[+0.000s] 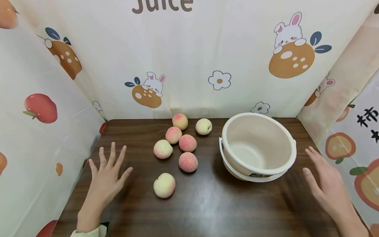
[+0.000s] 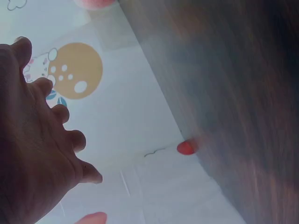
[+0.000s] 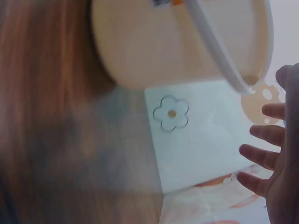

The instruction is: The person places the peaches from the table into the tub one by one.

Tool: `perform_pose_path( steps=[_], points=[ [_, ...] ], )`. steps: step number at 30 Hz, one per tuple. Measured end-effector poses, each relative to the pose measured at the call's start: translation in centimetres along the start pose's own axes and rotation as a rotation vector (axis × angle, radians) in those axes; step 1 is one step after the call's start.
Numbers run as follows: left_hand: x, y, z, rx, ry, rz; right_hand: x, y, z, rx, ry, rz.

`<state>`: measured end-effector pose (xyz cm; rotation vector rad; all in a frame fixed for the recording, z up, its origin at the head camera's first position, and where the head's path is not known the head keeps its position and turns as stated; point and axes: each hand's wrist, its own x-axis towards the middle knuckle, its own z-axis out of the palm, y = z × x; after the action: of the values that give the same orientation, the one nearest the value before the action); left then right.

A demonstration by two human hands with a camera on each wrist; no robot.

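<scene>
Several peaches lie loosely grouped on the dark table, some pink like the peach (image 1: 188, 162) nearest the middle, others pale cream like the front peach (image 1: 164, 185). A cream bucket (image 1: 257, 144) stands upright to their right, its white handle (image 1: 237, 172) lowered along the near side. No fruit shows inside it. My left hand (image 1: 108, 176) is spread with straight fingers, left of the peaches and touching none. To the right of the bucket, apart from it, my right hand (image 1: 328, 184) has its fingers extended and holds nothing.
Printed white curtains (image 1: 189, 49) rise behind the table and along both sides. The brown wooden tabletop (image 1: 207, 210) runs toward me in front of the peaches and the bucket. The bucket's side (image 3: 154, 46) fills the top of the right wrist view.
</scene>
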<state>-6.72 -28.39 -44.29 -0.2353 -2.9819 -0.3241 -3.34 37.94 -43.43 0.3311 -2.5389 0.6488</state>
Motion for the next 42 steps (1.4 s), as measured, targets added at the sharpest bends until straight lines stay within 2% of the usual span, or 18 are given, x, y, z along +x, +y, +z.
perform_pose_path(
  steps=[2, 8, 12, 19, 22, 28, 34, 38, 42],
  points=[
    [0.0, 0.3, 0.1, -0.007, 0.003, 0.009, 0.5, -0.6, -0.1, 0.063, 0.026, 0.03],
    [-0.2, 1.1, 0.4, -0.05, 0.018, 0.033, 1.8, -3.1, -0.1, 0.278, 0.063, 0.21],
    [-0.6, 1.8, 0.8, -0.057, 0.048, 0.069, 2.3, -4.1, -0.1, 0.393, 0.066, 0.253],
    [-1.0, 3.1, 1.6, -0.065, 0.162, 0.189, 2.7, -4.7, 0.0, 0.485, 0.074, 0.332],
    [-1.1, 3.7, 1.9, -0.089, 0.179, 0.233, 3.1, -4.7, -0.1, 0.492, 0.081, 0.364],
    [-1.1, 4.8, 2.8, -0.148, 0.129, 0.293, 4.3, -4.6, 0.1, 0.431, 0.07, 0.393],
    [-1.3, 6.3, 3.7, -0.196, 0.021, 0.318, 5.6, -4.2, 0.3, 0.408, 0.083, 0.439],
    [-1.3, 7.1, 4.1, -0.229, -0.04, 0.329, 6.3, -3.7, 0.6, 0.403, 0.043, 0.467],
    [-1.3, 7.7, 4.5, -0.245, -0.067, 0.34, 6.9, -3.2, 1.0, 0.427, -0.002, 0.496]
  ],
)
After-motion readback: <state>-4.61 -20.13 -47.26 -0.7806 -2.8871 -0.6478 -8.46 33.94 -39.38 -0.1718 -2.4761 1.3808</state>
